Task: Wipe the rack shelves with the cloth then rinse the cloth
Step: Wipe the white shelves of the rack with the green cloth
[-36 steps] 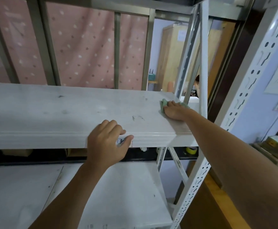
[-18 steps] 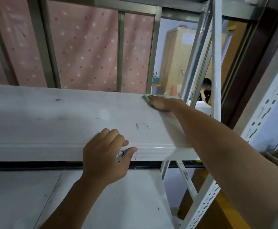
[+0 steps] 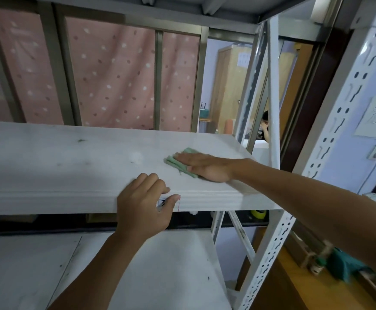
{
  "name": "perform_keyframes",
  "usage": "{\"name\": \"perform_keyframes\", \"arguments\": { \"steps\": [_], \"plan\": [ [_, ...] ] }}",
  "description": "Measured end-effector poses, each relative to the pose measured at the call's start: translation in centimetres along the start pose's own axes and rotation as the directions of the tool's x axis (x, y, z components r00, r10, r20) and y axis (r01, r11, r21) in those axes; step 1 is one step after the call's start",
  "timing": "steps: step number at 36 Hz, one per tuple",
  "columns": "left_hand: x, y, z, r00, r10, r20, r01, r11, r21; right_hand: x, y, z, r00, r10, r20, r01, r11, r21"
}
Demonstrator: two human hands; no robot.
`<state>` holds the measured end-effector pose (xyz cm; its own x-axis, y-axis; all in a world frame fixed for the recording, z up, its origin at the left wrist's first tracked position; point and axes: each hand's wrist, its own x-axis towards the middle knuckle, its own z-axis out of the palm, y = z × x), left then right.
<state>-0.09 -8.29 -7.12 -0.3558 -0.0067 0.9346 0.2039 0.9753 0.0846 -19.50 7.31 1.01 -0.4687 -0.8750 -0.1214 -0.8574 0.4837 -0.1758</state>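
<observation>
Nearer the front edge now, right hand point(image 3: 206, 166) flat on cloth point(image 3: 179, 163).

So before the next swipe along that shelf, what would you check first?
1. Green cloth flat under right hand: ok.
2. Left hand steadying the shelf's front edge: ok.
3. Shelf top free of objects in the cloth's path: ok.
4. Dark marks to the left not yet wiped: not ok.
5. Cloth damp enough: cannot tell.
</observation>
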Motion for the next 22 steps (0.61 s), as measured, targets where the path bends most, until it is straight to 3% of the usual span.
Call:
{"name": "perform_keyframes", "arguments": {
  "steps": [11, 17, 22],
  "plan": [
    [0.3, -0.1, -0.3, 1.0, 0.009, 0.021, -0.009, 1.0, 0.007, -1.1, 0.8, -1.6, 0.972, 0.224, -0.07, -0.216, 0.971, 0.103],
    [-0.1, -0.4, 0.0, 1.0, 0.019, -0.021, -0.019, 1.0, -0.003, -1.1, 4.8, -1.9, 0.875, 0.461, -0.15, -0.457, 0.887, 0.062],
    [0.4, -0.5, 0.4, 0.998, 0.056, -0.043, -0.056, 0.998, 0.004, 1.1, 7.9, -2.5, 0.797, 0.569, -0.203, -0.589, 0.807, -0.049]
  ]
}}
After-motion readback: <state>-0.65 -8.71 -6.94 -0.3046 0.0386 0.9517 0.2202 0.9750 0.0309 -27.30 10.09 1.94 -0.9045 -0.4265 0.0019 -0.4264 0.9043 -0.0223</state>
